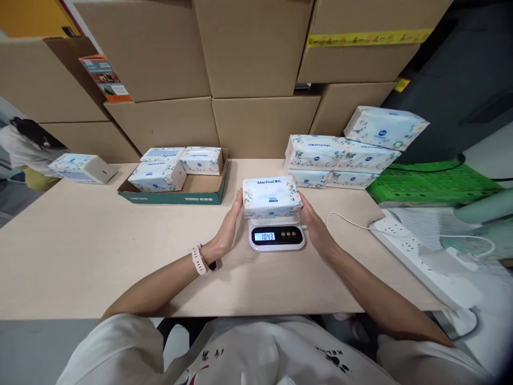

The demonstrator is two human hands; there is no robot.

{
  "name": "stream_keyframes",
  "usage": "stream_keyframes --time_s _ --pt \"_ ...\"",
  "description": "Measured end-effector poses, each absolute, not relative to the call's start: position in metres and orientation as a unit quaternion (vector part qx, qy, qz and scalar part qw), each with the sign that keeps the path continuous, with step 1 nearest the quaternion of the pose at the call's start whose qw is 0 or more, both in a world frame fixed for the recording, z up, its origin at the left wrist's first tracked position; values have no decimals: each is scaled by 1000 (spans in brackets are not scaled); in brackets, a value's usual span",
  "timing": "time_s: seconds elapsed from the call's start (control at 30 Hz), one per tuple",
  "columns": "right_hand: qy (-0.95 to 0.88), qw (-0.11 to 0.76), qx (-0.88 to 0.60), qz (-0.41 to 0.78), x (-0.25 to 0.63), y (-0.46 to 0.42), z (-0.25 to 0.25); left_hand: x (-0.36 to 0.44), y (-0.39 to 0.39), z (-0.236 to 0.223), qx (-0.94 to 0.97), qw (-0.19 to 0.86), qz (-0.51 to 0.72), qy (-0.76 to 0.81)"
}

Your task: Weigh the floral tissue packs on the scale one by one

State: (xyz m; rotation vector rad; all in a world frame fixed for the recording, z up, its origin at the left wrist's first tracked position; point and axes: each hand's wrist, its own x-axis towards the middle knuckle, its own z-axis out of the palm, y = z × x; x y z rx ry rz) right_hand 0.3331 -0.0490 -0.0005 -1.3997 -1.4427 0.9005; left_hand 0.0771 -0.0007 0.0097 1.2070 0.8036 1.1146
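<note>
A white and pale blue tissue pack [271, 197] with a flower print lies on the platform of a small white digital scale [276, 247]. The scale's lit display shows digits that look like 1043. Against the pack's left end presses my left hand [229, 227], its fingers straight and a pale watch band on the wrist. My right hand [318, 227] is at the opposite end, so the pack sits between both palms. Some fingertips are hidden behind the pack.
Several tissue packs [316, 152] are stacked at the back right. A green tray [180, 198] holds three packs, and another pack [82, 168] stands at the far left. Cardboard boxes [264, 125] wall the back. A power strip [420, 256] with cables lies right. A person [30, 152] is far left.
</note>
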Motion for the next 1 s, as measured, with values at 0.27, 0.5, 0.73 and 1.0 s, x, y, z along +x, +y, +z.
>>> stream_keyframes --time_s 0.27,0.5,0.73,1.0 --pt "-587 584 -528 191 347 -23 55 124 12 92 656 490 534 212" --pt "-604 595 -530 1 423 59 110 239 130 111 708 436 529 172" --pt "-614 519 -593 -42 451 80 91 261 174 72 712 495 429 252" --pt "-655 547 -520 36 380 42 97 51 180 84 625 262 588 441"
